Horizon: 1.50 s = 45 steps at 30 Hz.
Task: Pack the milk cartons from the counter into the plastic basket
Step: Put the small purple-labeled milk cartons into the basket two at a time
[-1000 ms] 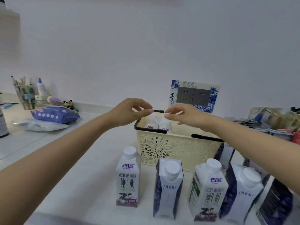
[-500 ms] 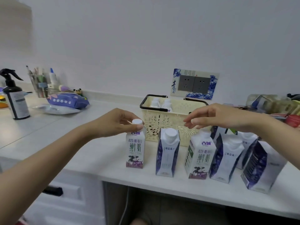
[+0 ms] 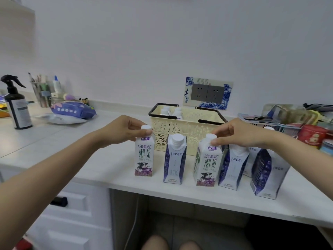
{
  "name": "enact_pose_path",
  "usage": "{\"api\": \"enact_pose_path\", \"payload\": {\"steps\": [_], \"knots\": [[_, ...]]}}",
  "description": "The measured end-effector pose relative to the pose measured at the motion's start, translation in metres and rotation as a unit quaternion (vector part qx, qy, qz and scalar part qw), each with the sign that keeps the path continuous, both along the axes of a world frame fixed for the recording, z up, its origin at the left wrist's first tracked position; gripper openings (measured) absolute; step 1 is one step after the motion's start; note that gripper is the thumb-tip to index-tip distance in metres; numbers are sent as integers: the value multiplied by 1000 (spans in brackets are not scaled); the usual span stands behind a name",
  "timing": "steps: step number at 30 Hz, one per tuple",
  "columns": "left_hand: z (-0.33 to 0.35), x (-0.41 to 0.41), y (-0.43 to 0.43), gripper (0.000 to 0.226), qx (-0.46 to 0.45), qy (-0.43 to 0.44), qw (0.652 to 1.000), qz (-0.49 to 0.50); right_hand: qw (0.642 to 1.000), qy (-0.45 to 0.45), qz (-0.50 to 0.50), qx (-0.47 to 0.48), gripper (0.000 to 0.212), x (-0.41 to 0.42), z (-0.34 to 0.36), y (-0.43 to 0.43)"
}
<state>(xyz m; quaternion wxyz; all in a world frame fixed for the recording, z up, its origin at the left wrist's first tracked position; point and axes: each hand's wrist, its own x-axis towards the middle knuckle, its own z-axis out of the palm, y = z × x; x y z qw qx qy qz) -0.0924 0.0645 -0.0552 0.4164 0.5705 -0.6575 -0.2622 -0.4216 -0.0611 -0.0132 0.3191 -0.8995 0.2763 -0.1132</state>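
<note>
A cream plastic basket (image 3: 191, 130) with black handles stands at the back of the white counter, two cartons (image 3: 172, 112) inside it at the far left. In front stands a row of several milk cartons. My left hand (image 3: 120, 131) pinches the cap of the leftmost white carton (image 3: 144, 156). My right hand (image 3: 239, 134) pinches the cap of the third carton, also white (image 3: 208, 163). Between them stands a purple carton (image 3: 174, 159). More purple cartons (image 3: 232, 166) stand to the right, one (image 3: 266, 175) at the row's end.
A spray bottle (image 3: 17, 105), a pen cup (image 3: 42, 92) and a purple pouch (image 3: 72, 110) sit at the back left. Tins and packets (image 3: 306, 130) crowd the right. A socket plate (image 3: 207, 92) is on the wall. The counter edge (image 3: 180, 193) lies just before the cartons.
Both hands came back from the basket down to the front row. The left one closed on the leftmost carton's cap, then the right one closed on the third carton's cap.
</note>
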Motion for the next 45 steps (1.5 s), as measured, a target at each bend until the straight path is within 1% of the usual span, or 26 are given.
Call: {"api": "enact_pose_path", "payload": {"steps": [5,7,9,12,15,17,20,22,24,27,29,31,32,34,37,41,45], "knots": [[2,0,-2,43,-21,9,1000,21,998,-63,-19,-25,33,2,-11,0],[13,3,-4,40,-38,11,999,25,995,-90,-36,-39,35,2,-13,-5],[27,5,-3,35,-56,20,998,36,991,-116,-51,-33,30,1,-10,-7],[64,10,-8,29,-92,27,994,46,984,-168,-65,-13,13,3,13,-14],[105,13,-21,37,-130,20,990,54,973,-219,-69,-31,19,11,51,-23],[126,13,-32,41,-144,14,988,57,963,-257,-70,-30,17,19,73,-27],[143,15,-54,38,-155,15,986,53,950,-300,-80,-34,12,39,94,-38],[145,15,-70,32,-157,25,986,46,943,-315,-91,-57,11,54,99,-46],[140,15,-85,30,-157,30,986,45,939,-321,-104,-67,12,69,98,-55],[125,14,-106,20,-154,38,986,43,940,-320,-113,-33,17,86,87,-65],[116,14,-116,17,-159,45,985,48,946,-300,-112,-44,13,95,78,-71],[111,14,-122,19,-158,53,985,46,952,-278,-114,-59,19,102,70,-74],[109,13,-124,20,-153,50,986,41,954,-271,-113,-59,24,104,66,-76],[103,12,-126,19,-138,34,990,24,959,-258,-103,-55,26,108,61,-78],[90,14,-129,22,-108,12,994,3,966,-237,-94,-43,19,114,51,-81],[66,19,-132,23,-82,-27,996,-1,976,-203,-78,-28,11,126,29,-83],[47,21,-131,25,-64,-38,997,-8,984,-164,-59,-24,19,130,10,-85]]}}
